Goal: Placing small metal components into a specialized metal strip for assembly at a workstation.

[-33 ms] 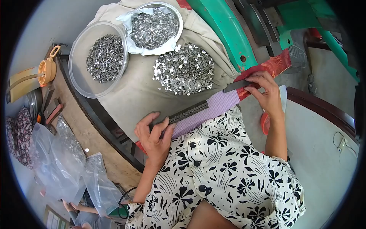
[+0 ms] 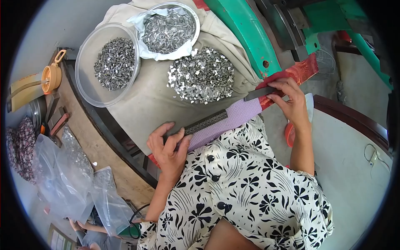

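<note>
A dark slotted metal bar (image 2: 206, 122) lies on a purple checked cloth (image 2: 246, 113) along the near edge of the work surface. My left hand (image 2: 167, 146) is closed around the bar's left end, thumb and fingers gripping it. At the right, my right hand (image 2: 290, 98) pinches the end of a flat dark metal strip (image 2: 257, 94), its other end resting by the cloth. Just beyond the bar sits a loose heap of small grey and silver metal pieces (image 2: 201, 77). Small parts in the bar's slots are too tiny to make out.
Behind stand a clear plastic tub (image 2: 85, 62) of small metal parts and a cloth-lined metal bowl (image 2: 196, 21) of silver pins. A green machine (image 2: 246, 33) rises at the far right. Plastic bags (image 2: 62, 175) and an orange clamp-like holder (image 2: 52, 78) are at left. Another person's arm (image 2: 91, 227) shows lower left.
</note>
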Demonstrator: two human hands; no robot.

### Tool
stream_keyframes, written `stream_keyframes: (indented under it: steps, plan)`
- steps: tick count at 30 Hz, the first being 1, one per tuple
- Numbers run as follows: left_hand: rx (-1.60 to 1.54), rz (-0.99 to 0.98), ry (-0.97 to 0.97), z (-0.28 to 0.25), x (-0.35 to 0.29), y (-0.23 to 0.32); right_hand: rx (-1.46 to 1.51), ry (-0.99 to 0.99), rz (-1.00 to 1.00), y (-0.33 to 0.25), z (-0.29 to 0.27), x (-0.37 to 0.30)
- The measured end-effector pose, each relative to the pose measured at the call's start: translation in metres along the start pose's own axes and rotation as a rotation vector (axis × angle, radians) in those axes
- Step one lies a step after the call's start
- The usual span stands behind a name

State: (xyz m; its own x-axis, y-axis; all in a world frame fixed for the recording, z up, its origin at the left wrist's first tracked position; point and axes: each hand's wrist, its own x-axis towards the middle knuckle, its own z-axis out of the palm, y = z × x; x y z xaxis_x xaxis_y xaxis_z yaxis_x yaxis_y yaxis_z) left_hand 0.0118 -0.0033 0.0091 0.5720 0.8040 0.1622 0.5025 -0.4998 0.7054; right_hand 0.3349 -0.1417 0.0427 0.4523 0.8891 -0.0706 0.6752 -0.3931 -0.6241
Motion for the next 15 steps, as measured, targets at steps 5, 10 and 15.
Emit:
stream_keyframes:
  steps: [5,10,15]
  plan:
    - [0.001,-0.035,-0.027,-0.004,0.002,0.0,-0.054,-0.082,-0.006,-0.005,-0.005,0.002]
    - [-0.126,-0.102,-0.064,-0.009,0.004,0.001,-0.05,-0.057,-0.052,-0.017,-0.015,-0.012]
    - [-0.278,-0.202,-0.041,-0.015,0.008,-0.001,-0.004,-0.048,-0.117,-0.054,-0.004,-0.009]
